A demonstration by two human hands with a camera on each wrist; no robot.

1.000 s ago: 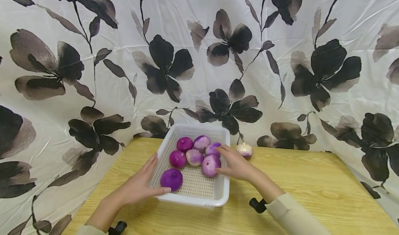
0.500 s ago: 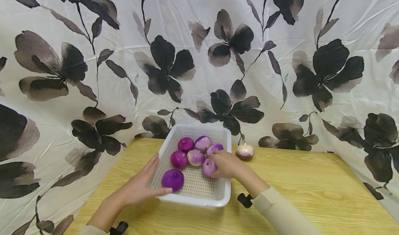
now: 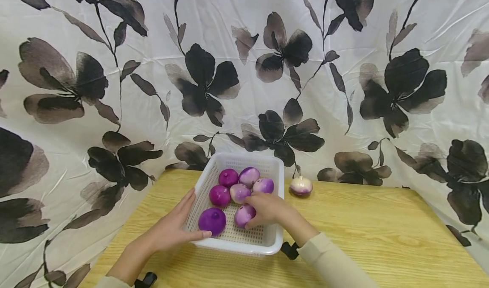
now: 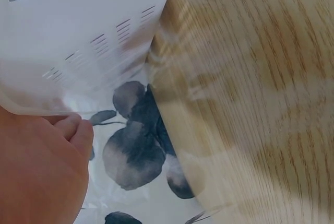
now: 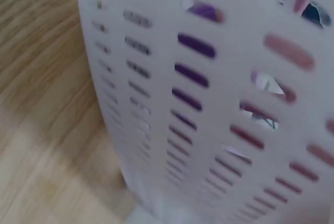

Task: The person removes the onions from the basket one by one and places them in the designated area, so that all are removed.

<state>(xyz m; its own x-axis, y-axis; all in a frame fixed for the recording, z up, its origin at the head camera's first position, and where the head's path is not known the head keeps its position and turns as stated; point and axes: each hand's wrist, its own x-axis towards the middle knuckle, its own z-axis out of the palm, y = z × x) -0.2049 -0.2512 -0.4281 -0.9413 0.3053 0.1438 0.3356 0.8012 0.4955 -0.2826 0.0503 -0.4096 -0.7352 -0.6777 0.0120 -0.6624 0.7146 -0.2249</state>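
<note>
A white plastic basket (image 3: 258,249) with slotted walls stands on the table, several onions inside it. My left hand (image 3: 171,227) holds the basket by its left side, fingers along the outer wall and thumb over the near left rim. Inside, my right hand (image 3: 266,210) grips a pale purple onion (image 3: 243,215) between thumb and fingers. A deep purple onion (image 3: 212,221) lies by my left thumb. Behind are two magenta onions (image 3: 220,195) and a white-and-purple onion (image 3: 240,193). In the right wrist view the basket's slotted wall (image 5: 156,104) hides most of my right hand.
One more white-topped onion (image 3: 301,186) sits on the wooden table (image 3: 366,220), right of the basket. A floral cloth (image 3: 237,88) hangs behind the table and along both sides. The basket's far wall stands close to this cloth.
My right hand has reached further into the basket, taken hold of the pale purple onion, and shifted it left and toward me, away from the onion behind it. My left hand stays at the rim.
</note>
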